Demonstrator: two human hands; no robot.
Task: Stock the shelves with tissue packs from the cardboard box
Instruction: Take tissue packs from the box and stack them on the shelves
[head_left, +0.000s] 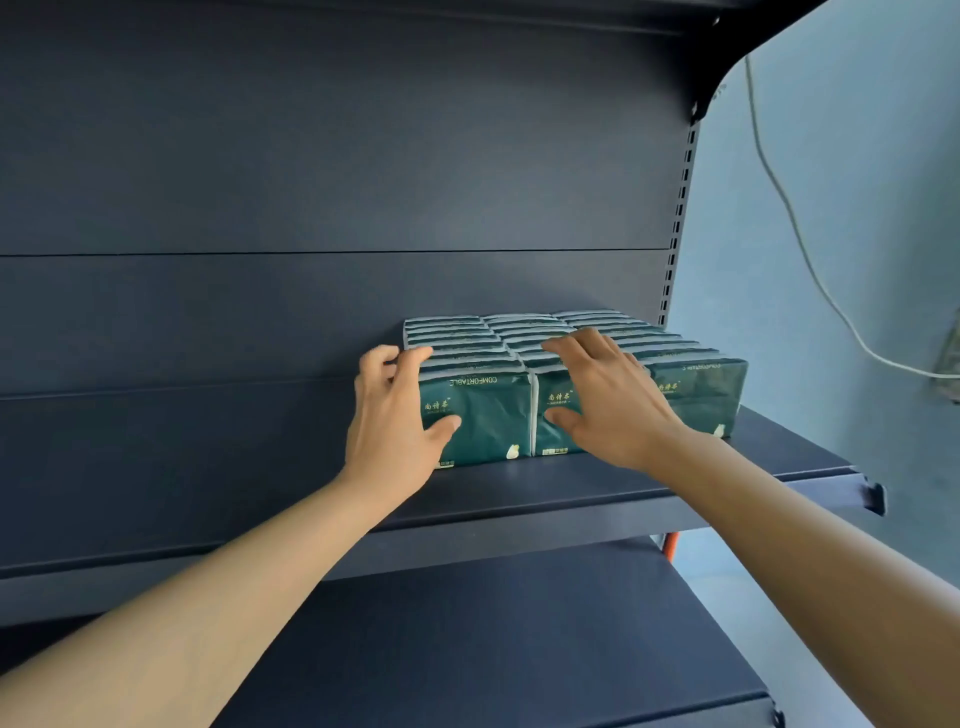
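Below both forearms sits a lower dark shelf (519, 649), nothing readable on it. Up from that, the shelf (545, 493) w/ the stock: green tissue packs (493, 415) standing in three rows, front to back, filling the right part of it.

Left hand (395, 415) is at the left end of the block, thumb pressed on the front pack's face, fingers curled over the top left corner, so it's gripping that front pack. Right hand (608, 400) is spread flat-ish, fingers apart, lying across the tops of the middle row, thumb on the front of the middle pack; pressing, not clamped afaict.

Writing: "COMFORTABLE" printed upside down near the top of the front left pack, plus gold Chinese characters I can't make out. Beyond the right hand, a white cable (795, 223) hangs on a pale blue wall (857, 156).
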